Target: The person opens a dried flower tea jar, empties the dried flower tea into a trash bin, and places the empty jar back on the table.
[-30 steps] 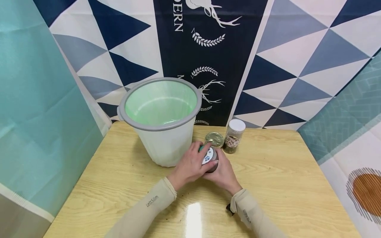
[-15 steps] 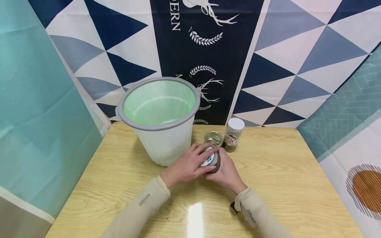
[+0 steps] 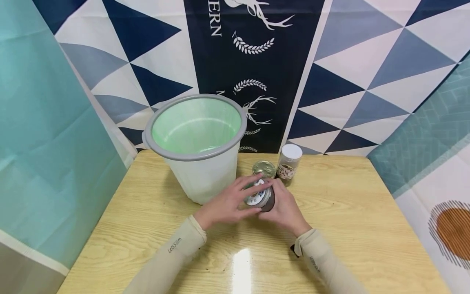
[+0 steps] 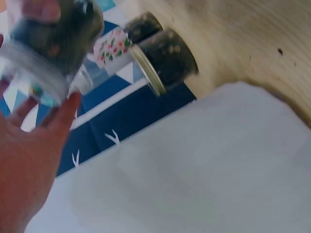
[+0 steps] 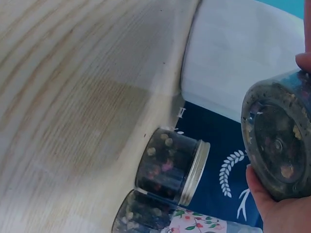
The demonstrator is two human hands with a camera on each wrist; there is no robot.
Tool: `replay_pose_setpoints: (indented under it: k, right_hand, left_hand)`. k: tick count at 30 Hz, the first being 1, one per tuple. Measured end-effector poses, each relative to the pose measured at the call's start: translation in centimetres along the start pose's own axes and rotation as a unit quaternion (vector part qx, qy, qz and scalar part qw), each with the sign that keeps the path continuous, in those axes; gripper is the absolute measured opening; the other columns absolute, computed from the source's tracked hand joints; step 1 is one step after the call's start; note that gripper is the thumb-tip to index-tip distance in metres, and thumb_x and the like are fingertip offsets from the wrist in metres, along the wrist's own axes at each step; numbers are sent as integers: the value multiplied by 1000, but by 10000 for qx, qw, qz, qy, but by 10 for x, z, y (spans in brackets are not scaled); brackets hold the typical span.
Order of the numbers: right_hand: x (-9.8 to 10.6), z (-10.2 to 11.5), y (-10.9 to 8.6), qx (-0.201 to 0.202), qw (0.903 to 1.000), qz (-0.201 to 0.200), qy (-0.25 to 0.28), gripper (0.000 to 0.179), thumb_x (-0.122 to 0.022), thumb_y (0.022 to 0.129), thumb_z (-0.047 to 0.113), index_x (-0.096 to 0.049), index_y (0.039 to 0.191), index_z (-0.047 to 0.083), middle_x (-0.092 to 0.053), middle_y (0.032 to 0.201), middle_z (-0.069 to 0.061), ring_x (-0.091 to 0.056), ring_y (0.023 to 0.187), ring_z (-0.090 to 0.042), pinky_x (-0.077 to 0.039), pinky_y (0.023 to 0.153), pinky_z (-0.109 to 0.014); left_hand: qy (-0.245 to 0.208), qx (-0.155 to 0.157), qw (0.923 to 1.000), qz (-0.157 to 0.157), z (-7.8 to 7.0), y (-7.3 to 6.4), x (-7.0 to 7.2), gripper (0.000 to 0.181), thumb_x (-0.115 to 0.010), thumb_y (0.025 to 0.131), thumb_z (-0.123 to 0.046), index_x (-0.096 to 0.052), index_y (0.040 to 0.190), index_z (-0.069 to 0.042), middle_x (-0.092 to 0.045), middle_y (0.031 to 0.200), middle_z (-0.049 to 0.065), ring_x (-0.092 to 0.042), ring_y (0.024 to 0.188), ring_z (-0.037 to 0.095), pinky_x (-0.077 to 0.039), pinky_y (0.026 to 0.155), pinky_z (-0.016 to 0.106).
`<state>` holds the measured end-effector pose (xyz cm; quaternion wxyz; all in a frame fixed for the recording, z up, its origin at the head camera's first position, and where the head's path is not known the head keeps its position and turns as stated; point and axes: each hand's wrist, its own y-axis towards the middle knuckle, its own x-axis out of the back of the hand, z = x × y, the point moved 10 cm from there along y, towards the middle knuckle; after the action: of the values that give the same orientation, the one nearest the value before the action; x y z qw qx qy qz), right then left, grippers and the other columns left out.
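Note:
In the head view both hands meet over a clear jar (image 3: 269, 201) with dark contents and a white printed lid (image 3: 255, 199). My right hand (image 3: 289, 211) grips the jar's body from the right. The fingers and thumb of my left hand (image 3: 225, 205) reach around the lid from the left. In the right wrist view the jar's round base (image 5: 277, 141) faces the camera, showing dark, dried bits inside. The left wrist view has my left hand (image 4: 29, 160) at the lid's rim, with the jar tilted and partly blurred.
A second jar with a gold lid (image 3: 264, 169) stands just behind the hands. Beside it is a taller white-capped jar (image 3: 289, 161) with a floral label. A large white bucket (image 3: 213, 179) with a grey rim stands left of them on the wooden table (image 3: 352, 216).
Both hands and the jar have shifted slightly to the right. My left fingers have spread more across the lid, and the lid's print has turned. The other jars and bucket stay in place.

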<state>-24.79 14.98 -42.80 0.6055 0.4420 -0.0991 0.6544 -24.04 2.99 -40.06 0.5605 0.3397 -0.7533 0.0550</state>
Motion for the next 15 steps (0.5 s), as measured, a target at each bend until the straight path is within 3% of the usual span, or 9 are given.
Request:
replay_pose_setpoints:
  k: [5,12,15]
  right_hand:
    - [-2,1,-1,116,9995,87,-266,94,-98,54,24,-52,134,5,-59,118,-12,-64,101,-28,-58,89,-48]
    - [2,3,-1,229,9982,-28,-549,100,-99,53,27,-52,138,3,-59,117,-13,-62,102,-28,-58,92,-49]
    - [2,3,-2,219,9982,53,-557,99,-100,55,29,-52,137,2,-58,118,-13,-63,103,-28,-58,92,-50]
  left_hand:
    - [150,-150,9998,20,1,0,1,72,-65,100,-48,-33,163,-34,-31,169,4,-39,150,27,-40,120,47]
    - [217,304,9987,-359,6,4,1,73,-65,97,-57,-38,159,-31,-47,153,6,-53,135,23,-50,111,43]
    - [181,241,9991,-299,3,3,0,78,-69,94,-58,-37,160,-33,-43,159,4,-51,140,24,-48,113,44]
